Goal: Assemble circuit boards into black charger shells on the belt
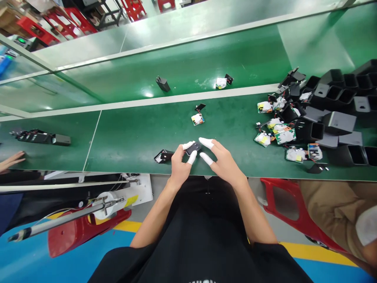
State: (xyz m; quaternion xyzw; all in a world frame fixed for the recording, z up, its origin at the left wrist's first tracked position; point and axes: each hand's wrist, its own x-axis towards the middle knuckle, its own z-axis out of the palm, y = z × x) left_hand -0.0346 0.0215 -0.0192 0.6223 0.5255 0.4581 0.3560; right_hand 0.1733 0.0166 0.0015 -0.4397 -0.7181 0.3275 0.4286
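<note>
My left hand (181, 163), with white finger cots on the fingertips, pinches a small black charger part (193, 148) near the table's front edge. My right hand (222, 159) is just right of it, thumb and forefinger in white cots and spread apart, with nothing visible between them. Beside my left hand lies a black charger case (162, 156), its open end facing left. Ahead of my hands rests a circuit board (197, 119) with white filler, wired to a small black plate (200, 107).
On the right are piled circuit boards (285, 136) and several empty black cases (340, 122). A black charger (163, 83) and another board (221, 83) sit beyond the white strip. More chargers (38, 136) lie at left, near another person's hand (13, 160).
</note>
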